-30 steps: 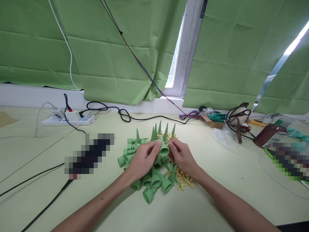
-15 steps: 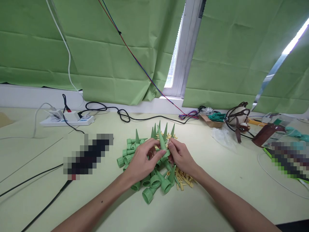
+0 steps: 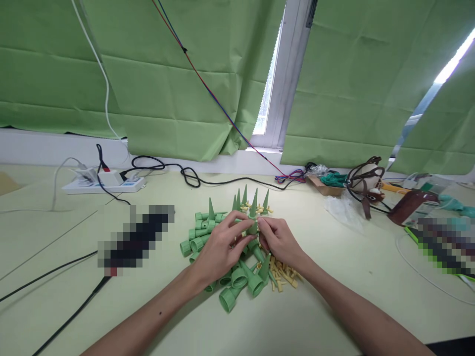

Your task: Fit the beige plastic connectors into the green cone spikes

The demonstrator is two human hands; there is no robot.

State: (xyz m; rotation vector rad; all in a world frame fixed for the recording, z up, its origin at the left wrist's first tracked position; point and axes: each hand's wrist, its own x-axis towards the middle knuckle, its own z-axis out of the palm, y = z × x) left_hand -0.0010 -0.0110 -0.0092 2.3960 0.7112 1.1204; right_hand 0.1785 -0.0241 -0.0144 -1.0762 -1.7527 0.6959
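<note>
My left hand (image 3: 221, 246) is closed on a green plastic watering spike (image 3: 253, 229), with thumb and fingers around it. Only a short part of that spike shows between the hands. My right hand (image 3: 279, 241) meets it from the right, thumb and forefinger pinched against the spike; any small part in that pinch is hidden. Under and around the hands lies a pile of similar green spikes with wide ribbed caps (image 3: 238, 278). Several finished-looking green cones (image 3: 254, 202) stand upright just behind. Small yellow valve pieces (image 3: 282, 273) lie below my right hand.
A white power strip (image 3: 107, 185) and black cable (image 3: 226, 182) run along the back. A blurred dark object (image 3: 137, 240) lies left. At right are a clear plastic bag (image 3: 343, 210), a small cardboard box (image 3: 324, 187) and a brown holder (image 3: 411, 205).
The held spike has turned: its long tip pointed up between my hands before, and now just a short part shows. Both hands have stayed in nearly the same place.
</note>
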